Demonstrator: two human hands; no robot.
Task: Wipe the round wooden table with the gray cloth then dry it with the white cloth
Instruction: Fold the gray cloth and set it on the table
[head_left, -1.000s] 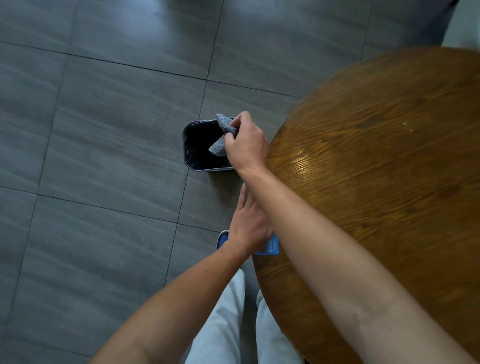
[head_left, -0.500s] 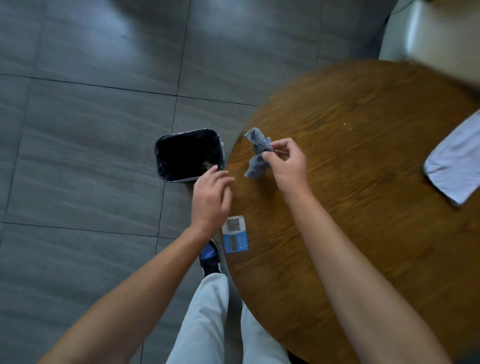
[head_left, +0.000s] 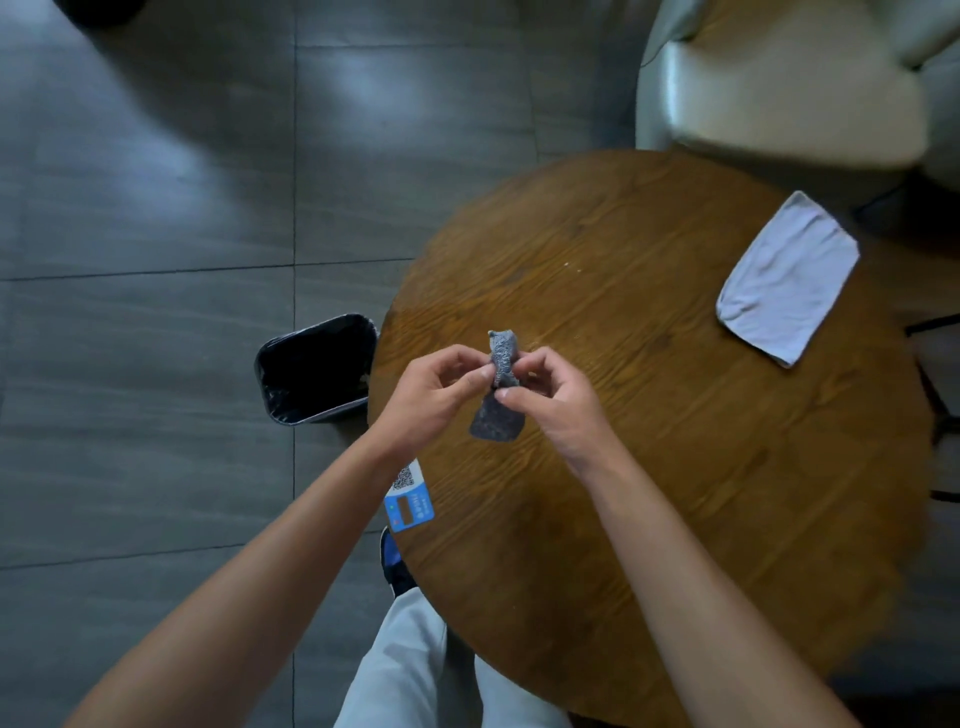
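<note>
The round wooden table (head_left: 675, 457) fills the right half of the view. Above its left part I hold the small crumpled gray cloth (head_left: 500, 389) between both hands. My left hand (head_left: 431, 395) pinches the cloth's left side with its fingertips. My right hand (head_left: 556, 400) pinches its right side, thumb and forefinger closed on it. The cloth hangs a little above the wood. A folded white cloth (head_left: 787, 280) lies flat near the table's far right edge, well away from both hands.
A black bin (head_left: 317, 371) with a dark liner stands on the gray tiled floor just left of the table. A blue and white QR sticker (head_left: 409, 501) sits at the table's near left edge. A pale cushioned chair (head_left: 789, 83) stands beyond the table.
My right hand brought the gray cloth from over the bin back above the table. My left hand rose from the table edge and took hold of the cloth too.
</note>
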